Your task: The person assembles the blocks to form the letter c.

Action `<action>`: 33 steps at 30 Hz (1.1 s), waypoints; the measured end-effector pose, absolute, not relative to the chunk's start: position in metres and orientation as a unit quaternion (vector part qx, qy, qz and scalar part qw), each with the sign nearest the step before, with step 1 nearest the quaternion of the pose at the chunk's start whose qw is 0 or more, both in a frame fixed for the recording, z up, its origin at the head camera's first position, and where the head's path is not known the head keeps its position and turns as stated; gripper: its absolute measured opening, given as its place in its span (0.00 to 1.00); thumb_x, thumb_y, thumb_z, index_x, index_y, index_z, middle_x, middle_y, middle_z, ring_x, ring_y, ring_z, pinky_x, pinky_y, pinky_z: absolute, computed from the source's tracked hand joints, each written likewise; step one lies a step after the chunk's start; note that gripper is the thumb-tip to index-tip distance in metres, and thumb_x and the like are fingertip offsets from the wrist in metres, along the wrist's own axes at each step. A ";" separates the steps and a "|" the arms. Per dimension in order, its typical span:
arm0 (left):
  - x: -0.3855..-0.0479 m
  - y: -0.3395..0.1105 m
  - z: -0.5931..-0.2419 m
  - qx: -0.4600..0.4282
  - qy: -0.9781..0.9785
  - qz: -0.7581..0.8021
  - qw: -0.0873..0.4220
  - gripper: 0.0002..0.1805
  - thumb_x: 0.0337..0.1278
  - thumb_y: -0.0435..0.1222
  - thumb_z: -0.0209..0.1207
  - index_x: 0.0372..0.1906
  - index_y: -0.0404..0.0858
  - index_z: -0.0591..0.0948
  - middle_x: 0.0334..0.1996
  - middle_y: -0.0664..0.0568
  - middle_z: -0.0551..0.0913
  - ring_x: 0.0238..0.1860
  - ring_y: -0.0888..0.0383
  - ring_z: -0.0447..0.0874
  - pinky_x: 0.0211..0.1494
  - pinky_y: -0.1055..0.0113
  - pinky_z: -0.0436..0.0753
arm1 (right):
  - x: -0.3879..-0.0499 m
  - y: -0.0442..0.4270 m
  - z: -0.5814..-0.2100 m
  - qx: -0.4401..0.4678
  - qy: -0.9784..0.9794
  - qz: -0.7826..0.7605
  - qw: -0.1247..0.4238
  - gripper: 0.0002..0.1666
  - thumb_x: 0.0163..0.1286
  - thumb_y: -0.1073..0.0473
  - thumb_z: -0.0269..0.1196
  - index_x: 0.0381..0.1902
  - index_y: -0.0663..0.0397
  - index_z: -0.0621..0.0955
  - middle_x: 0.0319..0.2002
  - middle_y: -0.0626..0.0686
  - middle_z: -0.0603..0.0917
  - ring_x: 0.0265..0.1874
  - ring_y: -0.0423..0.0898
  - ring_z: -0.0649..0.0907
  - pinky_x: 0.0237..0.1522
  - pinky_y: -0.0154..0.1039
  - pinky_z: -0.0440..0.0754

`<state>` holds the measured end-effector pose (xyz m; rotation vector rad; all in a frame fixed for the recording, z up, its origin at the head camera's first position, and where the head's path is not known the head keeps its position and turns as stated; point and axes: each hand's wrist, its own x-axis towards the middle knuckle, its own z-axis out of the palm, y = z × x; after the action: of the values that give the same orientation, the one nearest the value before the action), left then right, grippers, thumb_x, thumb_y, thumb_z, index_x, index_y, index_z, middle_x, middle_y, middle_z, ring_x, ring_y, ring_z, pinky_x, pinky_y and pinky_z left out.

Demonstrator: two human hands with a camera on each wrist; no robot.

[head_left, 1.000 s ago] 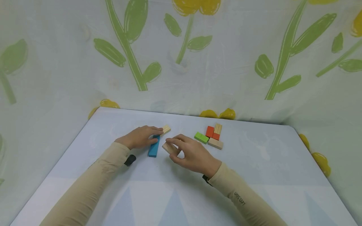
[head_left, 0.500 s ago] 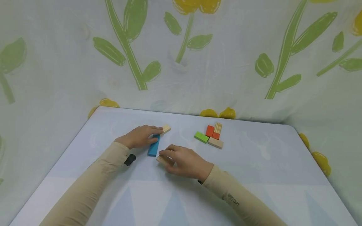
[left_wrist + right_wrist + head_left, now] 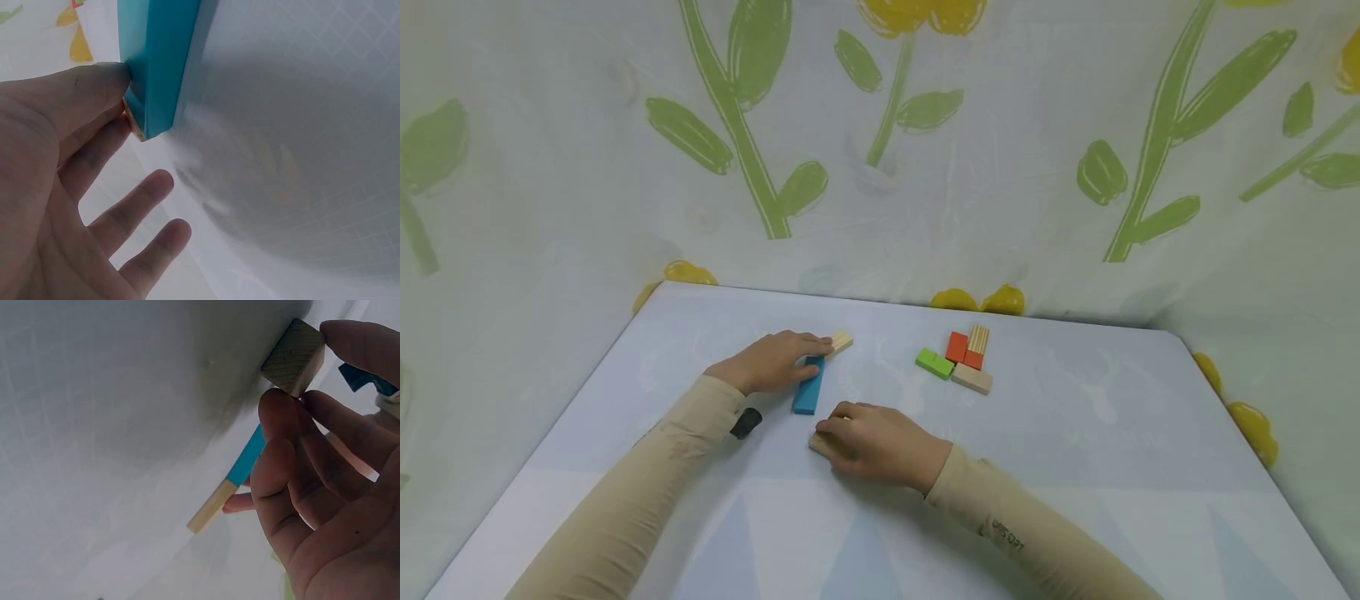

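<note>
While in right fingers [image 3: 278,415], pale wooden block [image 3: 294,359].

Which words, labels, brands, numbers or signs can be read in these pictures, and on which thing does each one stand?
No text can be read with certainty.
Right sleeve: dark lettering along the forearm, too small and blurred to quote.
Blue block and the wooden block in the right hand: no text on the sides that show.
Wall covering: flowers and leaves, no text seen.
</note>
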<state>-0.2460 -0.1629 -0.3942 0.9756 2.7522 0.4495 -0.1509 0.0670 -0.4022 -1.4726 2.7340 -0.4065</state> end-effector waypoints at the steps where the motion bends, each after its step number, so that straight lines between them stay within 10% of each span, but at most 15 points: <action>1: -0.246 -0.163 -0.394 0.328 0.928 0.152 0.095 0.26 0.72 0.37 0.60 0.71 0.37 0.74 0.72 0.46 0.71 0.71 0.40 0.68 0.72 0.43 0.68 | -0.151 0.067 -0.403 -0.470 0.873 -0.129 0.006 0.20 0.68 0.55 0.69 0.57 0.52 0.84 0.50 0.48 0.85 0.45 0.39 0.84 0.48 0.27 0.82; 33: -0.246 -0.164 -0.393 0.328 0.928 0.148 0.099 0.26 0.72 0.38 0.59 0.71 0.38 0.74 0.72 0.45 0.71 0.71 0.39 0.68 0.71 0.42 0.68 | -0.150 0.076 -0.406 -0.484 0.855 -0.172 0.073 0.24 0.67 0.62 0.71 0.60 0.59 0.83 0.61 0.52 0.80 0.49 0.33 0.81 0.48 0.17 0.75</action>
<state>-0.2463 -0.1641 -0.3935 0.9694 2.7454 0.4370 -0.1504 0.0761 -0.4061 -1.4520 2.5676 -0.5171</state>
